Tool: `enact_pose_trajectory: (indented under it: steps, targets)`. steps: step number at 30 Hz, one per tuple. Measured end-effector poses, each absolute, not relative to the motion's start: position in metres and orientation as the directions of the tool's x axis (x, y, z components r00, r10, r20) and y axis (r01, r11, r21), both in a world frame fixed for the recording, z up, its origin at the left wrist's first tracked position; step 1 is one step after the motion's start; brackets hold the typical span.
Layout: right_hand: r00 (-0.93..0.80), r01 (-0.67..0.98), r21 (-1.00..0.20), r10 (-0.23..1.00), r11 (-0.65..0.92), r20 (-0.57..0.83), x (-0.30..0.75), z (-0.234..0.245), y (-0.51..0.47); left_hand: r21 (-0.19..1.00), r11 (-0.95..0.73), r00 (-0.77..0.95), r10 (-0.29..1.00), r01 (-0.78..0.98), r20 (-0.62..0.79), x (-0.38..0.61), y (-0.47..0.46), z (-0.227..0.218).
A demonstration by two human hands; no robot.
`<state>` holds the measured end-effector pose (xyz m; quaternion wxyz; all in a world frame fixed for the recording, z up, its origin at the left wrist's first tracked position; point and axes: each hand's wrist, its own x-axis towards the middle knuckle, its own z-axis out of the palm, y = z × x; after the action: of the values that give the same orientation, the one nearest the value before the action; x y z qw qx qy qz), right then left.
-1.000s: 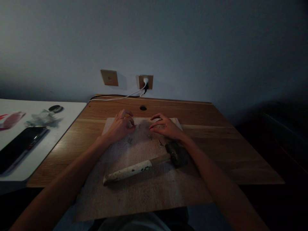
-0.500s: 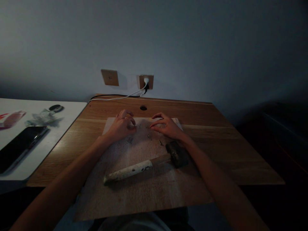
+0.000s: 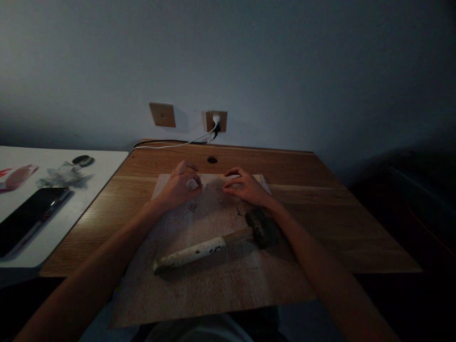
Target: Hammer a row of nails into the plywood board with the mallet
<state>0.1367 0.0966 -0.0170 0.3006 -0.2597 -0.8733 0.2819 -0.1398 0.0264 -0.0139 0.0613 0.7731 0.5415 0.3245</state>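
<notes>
Against the pale wall [image 3: 228,57] stands a wooden bench [image 3: 342,228], where a flat board [image 3: 213,294] juts past the near edge. A hammer [image 3: 206,249] lies across the board, its dark head to the right. On the far side, the left hand [image 3: 181,186] has curled fingers, the right hand [image 3: 245,188] loosely bent ones; I can't tell whether either grips anything. Small nails [image 3: 238,211] sit between hands and hammer.

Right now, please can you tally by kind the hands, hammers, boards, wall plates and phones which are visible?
Left hand and right hand: 2
Hammer: 1
Board: 1
Wall plate without plug and wall plate with plugs: 2
Phone: 1
Total: 7
The small metal pieces are too small to count surely.
</notes>
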Motion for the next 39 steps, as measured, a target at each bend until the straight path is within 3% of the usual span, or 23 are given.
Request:
enact_pose_trajectory:
  steps: [8,21,39]
  targets:
    - [-0.689,0.299,-0.626,0.617,0.720,0.380,0.137,-0.015,0.095,0.362,-0.558,0.369,0.801,0.747,0.472,-0.131,0.016,-0.011]
    - [-0.639,0.264,-0.560,0.577,0.785,0.509,0.107,-0.012,0.104,0.444,-0.492,0.319,0.855,0.749,0.409,-0.128,0.047,-0.018]
    - [-0.665,0.334,-0.561,0.611,0.758,0.430,0.113,-0.023,0.107,0.470,-0.477,0.308,0.866,0.743,0.393,-0.131,0.048,-0.023]
